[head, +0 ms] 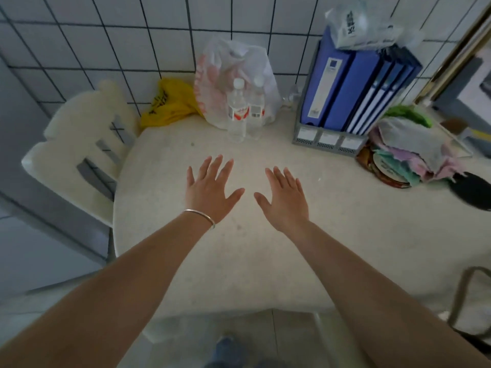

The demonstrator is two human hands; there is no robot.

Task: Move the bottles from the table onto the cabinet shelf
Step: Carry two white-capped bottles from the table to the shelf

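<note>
Left hand: the left hand (210, 187) is spread wide, palm down, fingers straight and apart, holding nothing, over the middle of the table; a thin silver bangle (201, 215) circles its wrist.
Right hand: the right hand (284, 197) is likewise flat and wide, fingers straight, empty, just right of the left hand and apart from it.
Bottles: two clear plastic water bottles with white caps and red-and-white labels stand upright side by side at the far middle of the table, the left bottle (237, 110) slightly nearer than the right bottle (256, 106); both are well beyond the fingertips.
Table: a round, pale speckled table (239, 261) set against a white tiled wall (106, 35).
Behind the bottles: a translucent white plastic bag with red print (215, 83), touching or just behind them; a crumpled yellow plastic bag (167, 103) to its left.
Far right: blue ring binders in a grey file rack (353, 86), a clear plastic bag (356, 22) on top; a heap of pastel cloths (414, 150) nearer.
Left: a cream plastic chair (79, 147) beside the table.
</note>
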